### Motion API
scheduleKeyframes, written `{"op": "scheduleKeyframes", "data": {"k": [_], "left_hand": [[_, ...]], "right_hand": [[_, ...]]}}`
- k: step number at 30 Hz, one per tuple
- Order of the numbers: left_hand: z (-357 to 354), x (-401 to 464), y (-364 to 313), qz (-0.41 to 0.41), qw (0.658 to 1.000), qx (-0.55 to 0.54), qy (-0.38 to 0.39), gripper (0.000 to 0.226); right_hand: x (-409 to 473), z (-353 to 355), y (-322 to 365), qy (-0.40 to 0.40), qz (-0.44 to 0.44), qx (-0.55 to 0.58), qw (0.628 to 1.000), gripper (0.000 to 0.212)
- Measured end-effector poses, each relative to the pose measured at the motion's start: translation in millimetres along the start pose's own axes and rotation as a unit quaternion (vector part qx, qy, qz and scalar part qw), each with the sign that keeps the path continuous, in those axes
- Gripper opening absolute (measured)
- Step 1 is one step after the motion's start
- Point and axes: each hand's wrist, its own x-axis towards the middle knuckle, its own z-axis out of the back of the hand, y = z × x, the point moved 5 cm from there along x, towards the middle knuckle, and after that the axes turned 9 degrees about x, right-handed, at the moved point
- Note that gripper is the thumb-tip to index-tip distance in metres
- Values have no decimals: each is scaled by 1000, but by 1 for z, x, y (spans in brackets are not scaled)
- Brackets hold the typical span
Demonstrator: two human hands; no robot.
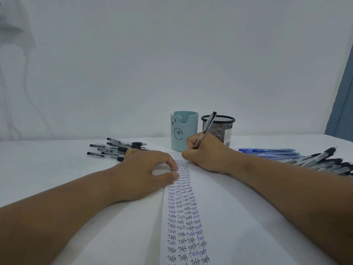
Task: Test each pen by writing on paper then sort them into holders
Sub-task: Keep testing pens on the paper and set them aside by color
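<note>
The pen (207, 129) stands tilted in the right hand (205, 152), its black cap end up in front of the mesh holder (219, 129) and its tip down at the far end of the paper (219, 207), hidden behind the fingers, so whether it touches the sheet cannot be told. The right hand's fingers are curled round the barrel in a writing grip, its heel resting on the sheet. The left hand (150, 169) lies at the paper's left edge, forefinger and thumb bent toward each other with their tips pressing on the sheet beside the written columns; it holds nothing. The step in hand looks like writing one more test word at the top of the rows that fill the strip down the middle. To do it well, keep the left fingertips bearing down so the sheet does not creep, write in bare space and not over older words, and use light, even pressure so a faint or skipping line shows plainly. Just beyond the paper stand the pale blue bear holder (183, 131) and the mesh one, side by side. On the table (47, 169), black pens (116, 148) lie far left, blue pens (271, 152) and more black-capped pens (324, 161) to the right.
</note>
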Motion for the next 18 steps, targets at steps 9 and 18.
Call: {"op": "scheduleKeyframes", "data": {"k": [9, 18], "left_hand": [[-1, 1, 0, -2, 1000, 0, 10, 52], [-2, 0, 2, 0, 1000, 0, 8, 32]], "right_hand": [[1, 0, 1, 0, 8, -5, 1000, 33], [1, 0, -1, -6, 11, 12, 1000, 30]]}}
